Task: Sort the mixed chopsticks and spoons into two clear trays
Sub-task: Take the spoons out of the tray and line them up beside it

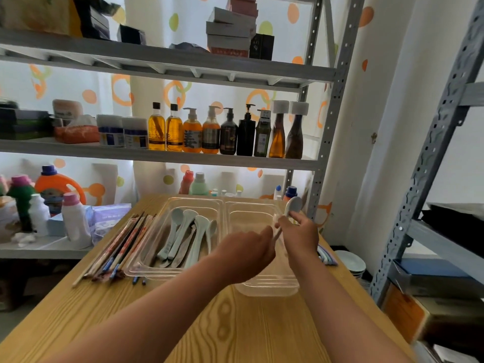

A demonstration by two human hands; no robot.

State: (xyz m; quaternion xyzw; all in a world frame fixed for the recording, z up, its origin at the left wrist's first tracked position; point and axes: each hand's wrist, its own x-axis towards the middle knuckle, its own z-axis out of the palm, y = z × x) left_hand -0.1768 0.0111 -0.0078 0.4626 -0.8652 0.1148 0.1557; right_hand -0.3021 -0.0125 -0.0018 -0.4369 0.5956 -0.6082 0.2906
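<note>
Right hand [298, 229] pinches white spoon [293, 205] over right tray [262, 292], left hand [248, 250] at its handle, grip unclear; best laid lengthwise in left tray [146, 273].

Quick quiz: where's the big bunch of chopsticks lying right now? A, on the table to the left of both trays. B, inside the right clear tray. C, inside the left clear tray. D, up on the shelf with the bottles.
A: the chopsticks lie in a bunch on the wooden table, just left of the left tray, which holds pale spoons.
</note>
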